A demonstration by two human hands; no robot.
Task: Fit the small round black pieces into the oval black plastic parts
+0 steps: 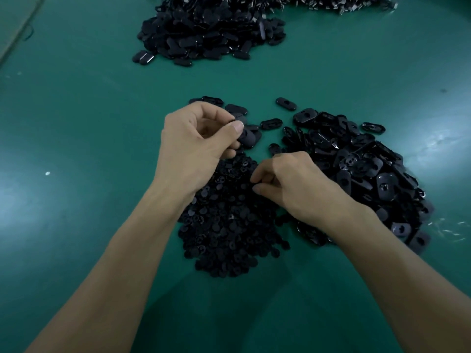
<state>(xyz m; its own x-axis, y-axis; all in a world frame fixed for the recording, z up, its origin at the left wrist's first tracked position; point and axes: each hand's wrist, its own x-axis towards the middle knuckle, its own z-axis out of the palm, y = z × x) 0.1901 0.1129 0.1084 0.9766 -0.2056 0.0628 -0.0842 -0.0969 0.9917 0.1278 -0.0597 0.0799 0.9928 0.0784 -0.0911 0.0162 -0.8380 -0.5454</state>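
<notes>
Black oval part (248, 138) pinched, hands (198, 133) over pieces (229, 225)

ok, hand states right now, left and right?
Left hand: pinching an oval part.
Right hand: curled over round pieces; grip cannot be told.

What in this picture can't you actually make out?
1. Head view: whether the right hand holds anything above the round pieces; its curled fingers hide it.
2. Head view: whether the left hand's oval part is already fitted; the thumb covers it.
3. Head view: far pile, cut off by the top edge.
</notes>
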